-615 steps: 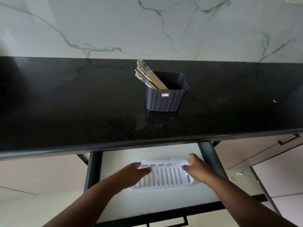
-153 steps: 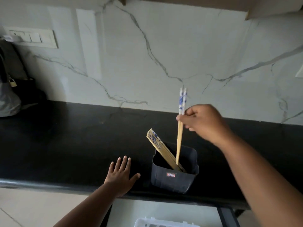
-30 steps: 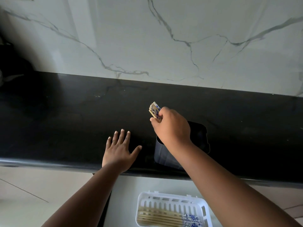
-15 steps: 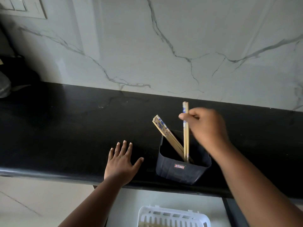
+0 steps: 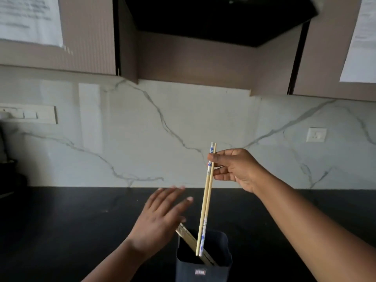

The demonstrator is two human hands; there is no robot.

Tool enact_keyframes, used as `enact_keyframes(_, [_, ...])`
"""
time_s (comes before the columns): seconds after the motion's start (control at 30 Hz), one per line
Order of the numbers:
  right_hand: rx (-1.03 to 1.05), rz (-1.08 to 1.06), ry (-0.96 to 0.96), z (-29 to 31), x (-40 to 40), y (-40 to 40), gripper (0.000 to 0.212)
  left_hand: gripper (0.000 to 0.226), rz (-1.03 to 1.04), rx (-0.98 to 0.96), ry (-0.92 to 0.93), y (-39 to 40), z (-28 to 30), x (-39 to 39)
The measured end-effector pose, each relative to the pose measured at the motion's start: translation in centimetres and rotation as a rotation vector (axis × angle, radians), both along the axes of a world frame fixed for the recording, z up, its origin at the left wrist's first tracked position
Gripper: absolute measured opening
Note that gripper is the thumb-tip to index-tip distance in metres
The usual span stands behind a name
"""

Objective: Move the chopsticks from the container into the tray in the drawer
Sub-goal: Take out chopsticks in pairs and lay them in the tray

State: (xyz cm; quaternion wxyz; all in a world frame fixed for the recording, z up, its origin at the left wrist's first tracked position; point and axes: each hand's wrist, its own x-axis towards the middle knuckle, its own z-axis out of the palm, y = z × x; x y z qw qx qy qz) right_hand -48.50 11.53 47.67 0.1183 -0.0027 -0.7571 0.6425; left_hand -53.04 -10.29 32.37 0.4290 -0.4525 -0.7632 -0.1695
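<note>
At the lower centre of the frame a dark, squarish container point(image 5: 203, 261) with a small label stands on the black worktop point(image 5: 61, 220); several wooden chopsticks point(image 5: 193, 244) lean inside it. The right hand point(image 5: 234, 169) pinches a slim pair of chopsticks point(image 5: 206, 202), pale wood with blue-patterned ends, near upright, lower ends in the container's mouth. The left hand point(image 5: 160, 218) hovers blurred, fingers spread, holding nothing.

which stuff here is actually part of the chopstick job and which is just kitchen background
Part of the job:
- pair of chopsticks pinched in the right hand
- remaining chopsticks leaning in the container
- dark container on the counter
- left hand, open and blurred beside the container

Just background:
- switch panel
- wall socket
- papers on the cabinets
- marble backsplash
</note>
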Motion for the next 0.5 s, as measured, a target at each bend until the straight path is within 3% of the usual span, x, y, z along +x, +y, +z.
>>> enact_keyframes(0.13, [0.004, 0.021, 0.042, 1.2, 0.3, -1.7, 0.023, 0.040, -0.176, -0.169, 0.245, 0.7, 4.5, 1.5])
enact_keyframes(0.3, [-0.004, 0.010, 0.059, 1.3, 0.7, -2.2, 0.020, 0.021, -0.279, -0.193, 0.352, 0.6, 7.1, 3.3])
enact_keyframes(0.4, [-0.061, -0.001, 0.016, 0.9, 0.9, -1.6, 0.018, 0.023, -0.362, -0.143, 0.317, 0.5, 8.7, 4.5])
enact_keyframes(0.5, [-0.120, -0.011, -0.014, 0.5, 1.2, -0.9, 0.014, 0.027, -0.459, -0.030, 0.137, 0.1, 10.3, 5.2])
